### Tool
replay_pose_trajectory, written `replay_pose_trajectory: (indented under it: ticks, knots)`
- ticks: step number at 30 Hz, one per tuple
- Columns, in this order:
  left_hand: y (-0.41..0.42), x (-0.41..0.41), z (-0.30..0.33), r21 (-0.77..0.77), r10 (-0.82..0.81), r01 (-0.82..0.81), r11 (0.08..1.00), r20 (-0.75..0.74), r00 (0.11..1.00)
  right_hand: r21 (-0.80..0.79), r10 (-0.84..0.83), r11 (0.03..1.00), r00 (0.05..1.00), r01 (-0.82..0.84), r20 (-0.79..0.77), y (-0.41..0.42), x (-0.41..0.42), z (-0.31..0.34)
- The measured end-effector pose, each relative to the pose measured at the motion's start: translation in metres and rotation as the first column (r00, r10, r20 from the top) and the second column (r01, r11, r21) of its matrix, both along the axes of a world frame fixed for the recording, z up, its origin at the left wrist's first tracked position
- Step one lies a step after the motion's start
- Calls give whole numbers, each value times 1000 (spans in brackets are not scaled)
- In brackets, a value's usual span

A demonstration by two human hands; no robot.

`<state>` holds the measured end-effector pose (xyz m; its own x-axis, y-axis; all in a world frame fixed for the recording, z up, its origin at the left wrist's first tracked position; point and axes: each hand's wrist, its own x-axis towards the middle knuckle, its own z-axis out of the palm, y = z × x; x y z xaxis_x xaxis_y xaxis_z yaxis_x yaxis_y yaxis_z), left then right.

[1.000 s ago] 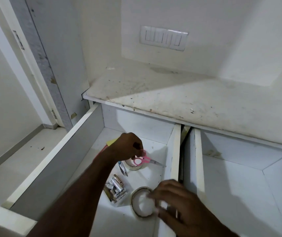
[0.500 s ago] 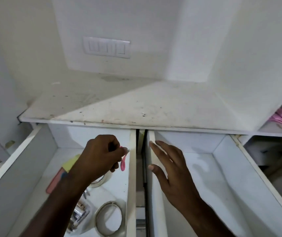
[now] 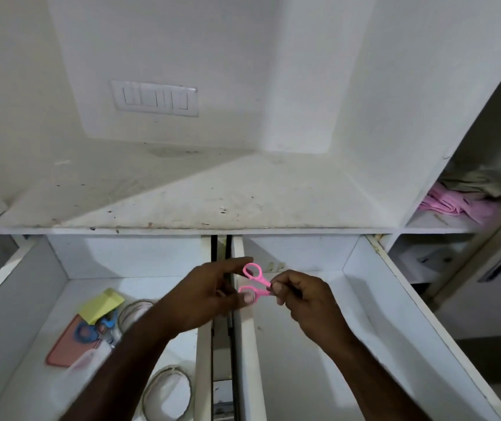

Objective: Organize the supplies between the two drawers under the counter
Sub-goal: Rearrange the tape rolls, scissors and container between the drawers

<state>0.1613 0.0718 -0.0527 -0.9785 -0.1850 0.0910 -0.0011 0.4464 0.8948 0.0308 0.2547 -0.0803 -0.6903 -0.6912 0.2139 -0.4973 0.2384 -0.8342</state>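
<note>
Small pink scissors (image 3: 253,282) are held between both hands above the divide between the two open drawers. My left hand (image 3: 203,296) pinches the lower handle ring with thumb and fingers. My right hand (image 3: 301,296) pinches the scissors just past the handles, hiding the blades. The left drawer (image 3: 24,299) holds a yellow sticky-note pad (image 3: 101,305), blue scissors (image 3: 91,329), a salmon-coloured flat case (image 3: 67,344) and two tape rolls (image 3: 168,393). The right drawer (image 3: 401,314) shows a bare white floor.
A stained white counter (image 3: 200,196) overhangs the drawers, with a switch plate (image 3: 155,98) on the wall behind. At the right an open shelf holds pink cloth (image 3: 456,205). A dark gap with slide rails (image 3: 222,344) separates the drawers.
My left hand lifted the pink scissors from the left drawer and carried them right. My right hand came in and took hold of their other end. The camera view shifted right.
</note>
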Motion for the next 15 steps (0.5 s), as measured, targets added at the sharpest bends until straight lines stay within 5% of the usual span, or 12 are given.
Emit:
replay_pose_trajectory:
  ticks: [4,10,15]
  knots:
    - [11,-11,-24,-80,41,-48,996,-95,995,41,67,996,950,-84,304,13,-8,-4]
    - [16,-26,-43,-223,38,-72,972,-150,988,89,170,969,882,-232,439,36,-20,-6]
    - [34,-34,-60,-601,-24,-35,798,-89,996,105,-106,993,720,47,686,47,-60,-34]
